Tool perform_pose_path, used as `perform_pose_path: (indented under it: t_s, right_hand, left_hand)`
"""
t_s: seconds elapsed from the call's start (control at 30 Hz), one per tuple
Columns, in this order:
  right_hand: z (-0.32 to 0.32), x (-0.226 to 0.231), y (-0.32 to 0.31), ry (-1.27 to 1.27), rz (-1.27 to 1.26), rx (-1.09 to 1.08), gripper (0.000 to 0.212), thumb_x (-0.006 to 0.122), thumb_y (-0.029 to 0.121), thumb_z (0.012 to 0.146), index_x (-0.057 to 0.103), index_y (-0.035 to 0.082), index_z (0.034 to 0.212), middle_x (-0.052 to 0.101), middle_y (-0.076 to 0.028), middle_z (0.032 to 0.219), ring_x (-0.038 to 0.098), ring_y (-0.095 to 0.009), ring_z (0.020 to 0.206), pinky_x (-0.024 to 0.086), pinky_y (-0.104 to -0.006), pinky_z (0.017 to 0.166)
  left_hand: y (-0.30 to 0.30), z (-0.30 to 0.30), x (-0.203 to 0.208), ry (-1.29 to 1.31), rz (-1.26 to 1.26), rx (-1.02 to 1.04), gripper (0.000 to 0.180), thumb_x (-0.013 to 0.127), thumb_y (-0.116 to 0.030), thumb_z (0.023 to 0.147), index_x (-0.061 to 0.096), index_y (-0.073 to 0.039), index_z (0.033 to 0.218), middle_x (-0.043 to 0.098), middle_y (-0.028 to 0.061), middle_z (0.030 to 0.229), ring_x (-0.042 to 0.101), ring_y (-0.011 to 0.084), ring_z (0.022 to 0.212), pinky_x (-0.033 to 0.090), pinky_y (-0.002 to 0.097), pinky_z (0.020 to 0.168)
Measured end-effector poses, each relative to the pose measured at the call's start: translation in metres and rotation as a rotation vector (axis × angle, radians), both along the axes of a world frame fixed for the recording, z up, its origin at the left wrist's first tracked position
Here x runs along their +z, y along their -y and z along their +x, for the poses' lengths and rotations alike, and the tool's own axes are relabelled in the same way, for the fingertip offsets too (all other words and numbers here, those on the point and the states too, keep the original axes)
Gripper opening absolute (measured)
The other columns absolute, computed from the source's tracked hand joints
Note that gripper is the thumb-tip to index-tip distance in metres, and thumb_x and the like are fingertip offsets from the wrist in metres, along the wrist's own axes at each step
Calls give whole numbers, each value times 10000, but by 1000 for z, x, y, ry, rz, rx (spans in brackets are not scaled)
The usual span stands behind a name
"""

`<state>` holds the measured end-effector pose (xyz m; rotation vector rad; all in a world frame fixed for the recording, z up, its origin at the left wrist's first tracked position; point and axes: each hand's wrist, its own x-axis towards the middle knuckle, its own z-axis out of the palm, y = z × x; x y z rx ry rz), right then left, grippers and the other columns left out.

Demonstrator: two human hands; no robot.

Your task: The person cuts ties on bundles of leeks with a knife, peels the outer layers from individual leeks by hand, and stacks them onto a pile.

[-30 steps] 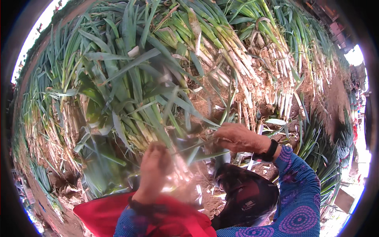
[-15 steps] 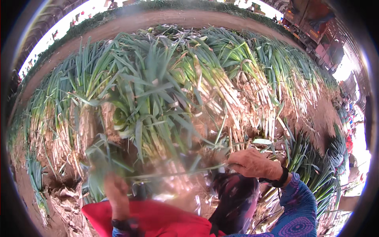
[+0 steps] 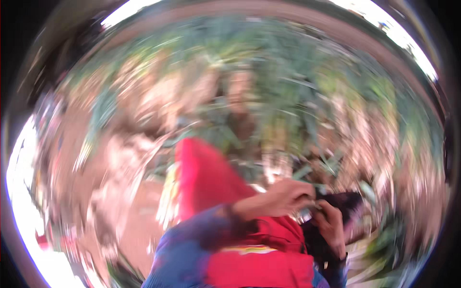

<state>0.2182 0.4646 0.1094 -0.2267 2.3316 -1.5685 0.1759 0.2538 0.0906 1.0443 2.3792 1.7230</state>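
Note:
My left hand [image 3: 283, 197] reaches across my body, its fingers curled in toward my right hand. My right hand [image 3: 329, 223] is beside it, fingers bent and pinched together. The two hands nearly meet above my lap; a small pale glint lies between them, too smeared to name. Just beyond the hands is a leek bundle [image 3: 277, 165], its white stems toward me and its green leaves pointing away. The whole picture is blurred by motion.
A red cloth [image 3: 204, 180] covers my lap and a raised knee. Rows of leeks [image 3: 230, 43] spread ahead, blurred. Dry pale husks [image 3: 127, 161] lie on the brown ground at left. A single small leek bunch [image 3: 101, 115] lies farther left.
The view has swung left. My hands, earlier wide apart with a long green leaf strip stretched between them, have come together at my lap; the strip can no longer be made out.

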Motion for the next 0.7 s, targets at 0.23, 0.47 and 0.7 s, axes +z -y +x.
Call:
perform_pose_path:
  t_s: [0.23, 0.47, 0.7]
  right_hand:
    - [-20, -39, -13, -534, 449, 467, 596, 724, 379, 756, 555, 45, 1219, 589, -151, 1196, 567, -332, 1104, 425, -478, 988]
    - [-96, -18, 76, 63, -683, 3, 314, 554, 275, 900, 555, 43, 1112, 543, -74, 947, 507, -197, 824, 428, -338, 762]
    - [-91, -14, 147, 36, -545, -169, 271, 527, 301, 927, 541, 57, 1045, 568, -45, 729, 586, -188, 633, 476, -289, 594]
  left_hand:
    - [65, 47, -10, -106, -10, 159, 307, 500, -149, 885, 550, -28, 1163, 587, 172, 1044, 570, 327, 993, 449, 402, 843]
    - [88, 61, -23, 330, 514, 44, 361, 493, -281, 950, 551, 21, 1140, 587, 55, 905, 533, 172, 881, 437, 317, 791]
    - [134, 80, -12, 466, 679, 250, 327, 497, -325, 964, 618, -21, 957, 562, -7, 787, 494, 104, 745, 419, 263, 674]
